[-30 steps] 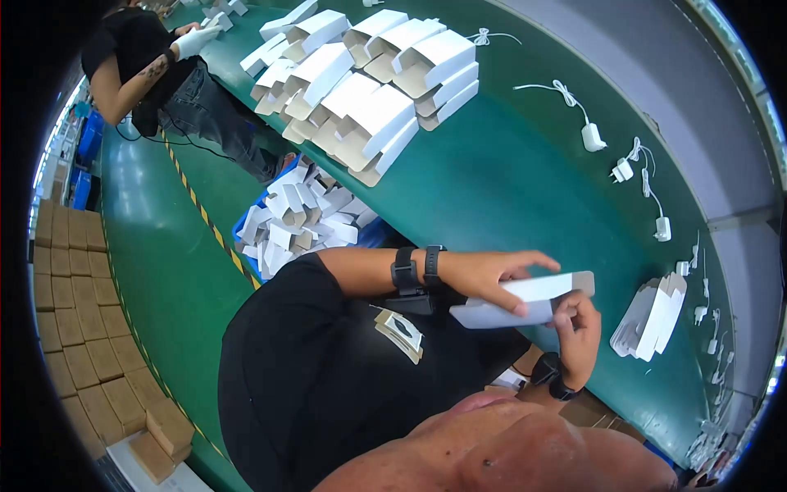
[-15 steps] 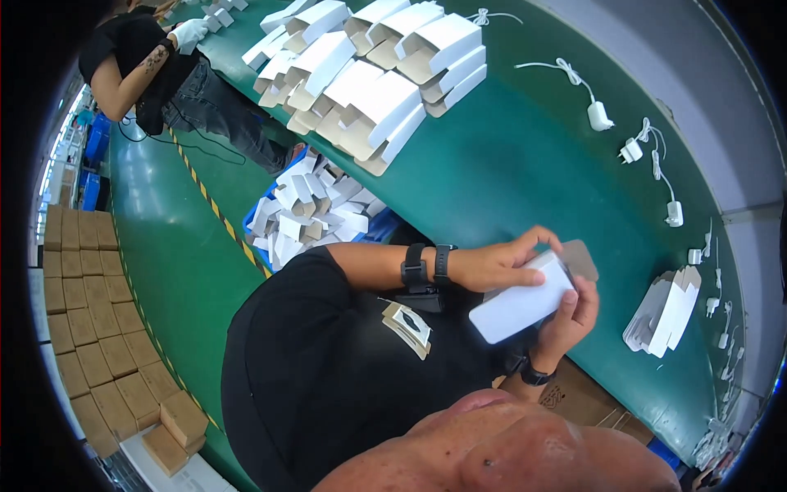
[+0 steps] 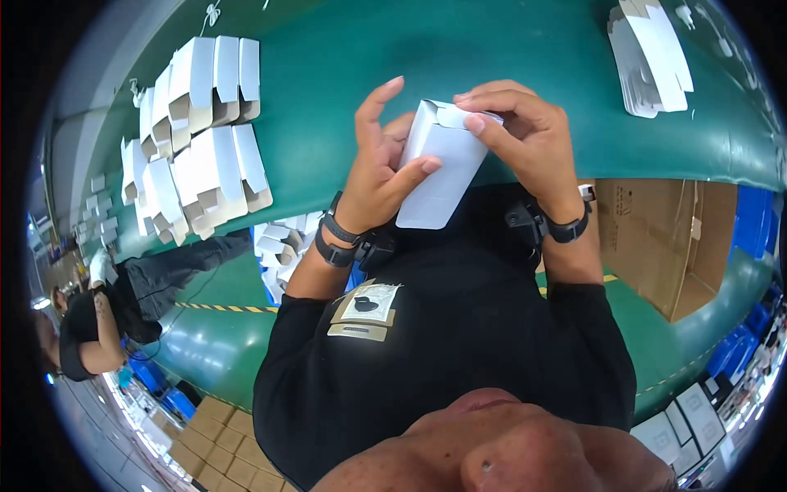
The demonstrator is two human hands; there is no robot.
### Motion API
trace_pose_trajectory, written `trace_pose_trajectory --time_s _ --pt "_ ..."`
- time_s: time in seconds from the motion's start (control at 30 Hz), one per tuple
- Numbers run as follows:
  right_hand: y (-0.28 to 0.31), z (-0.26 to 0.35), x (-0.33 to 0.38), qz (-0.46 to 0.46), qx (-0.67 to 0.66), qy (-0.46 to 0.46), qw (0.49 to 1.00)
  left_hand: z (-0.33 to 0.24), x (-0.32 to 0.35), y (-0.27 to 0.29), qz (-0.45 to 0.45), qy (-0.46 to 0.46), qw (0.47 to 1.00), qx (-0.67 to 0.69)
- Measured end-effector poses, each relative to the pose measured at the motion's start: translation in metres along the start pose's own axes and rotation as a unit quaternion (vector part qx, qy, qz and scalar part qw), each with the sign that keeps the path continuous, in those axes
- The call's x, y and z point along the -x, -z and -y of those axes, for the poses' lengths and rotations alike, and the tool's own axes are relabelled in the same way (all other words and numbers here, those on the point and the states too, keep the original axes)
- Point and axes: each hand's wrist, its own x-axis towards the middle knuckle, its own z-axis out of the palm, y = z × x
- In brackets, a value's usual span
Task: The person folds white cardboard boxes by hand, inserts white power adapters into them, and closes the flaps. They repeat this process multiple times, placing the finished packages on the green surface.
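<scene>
A small white carton (image 3: 447, 168) is held in front of my chest, its upper end tilted away from me. My left hand (image 3: 384, 168) grips its left side, thumb on the near face and index finger raised off it. The other left fingers are partly hidden behind the carton. At the upper end, my right hand (image 3: 525, 131) pinches the flap edge between thumb and fingers. The carton's inside does not show.
On the green table (image 3: 328, 74), stacked open white cartons (image 3: 217, 160) stand left and flattened white cartons (image 3: 652, 61) lie at the far right. Below are a bin of white cartons (image 3: 279, 250) and a brown cardboard box (image 3: 656, 238). Another person (image 3: 98, 320) works at left.
The view has turned, so the stacks now sit to the left. The carton has been tipped more upright, and its end flap, which stuck out before, is now folded over the opening.
</scene>
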Motion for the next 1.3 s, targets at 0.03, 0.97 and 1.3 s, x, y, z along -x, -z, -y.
trace_pose_trajectory --time_s 0.03,0.97,1.3 --pt "0.001 -0.001 0.001 -0.008 -0.004 -0.001 1.000 0.000 0.001 0.001 0.006 0.006 1.000 -0.003" --pt "0.228 -0.012 -0.035 -0.168 0.783 0.013 0.598 0.022 -0.192 0.217 -0.613 -0.131 0.739 0.247" --pt "0.231 -0.007 -0.022 -0.132 0.771 0.054 0.620 0.040 -0.195 0.203 -0.462 -0.101 0.832 0.289"
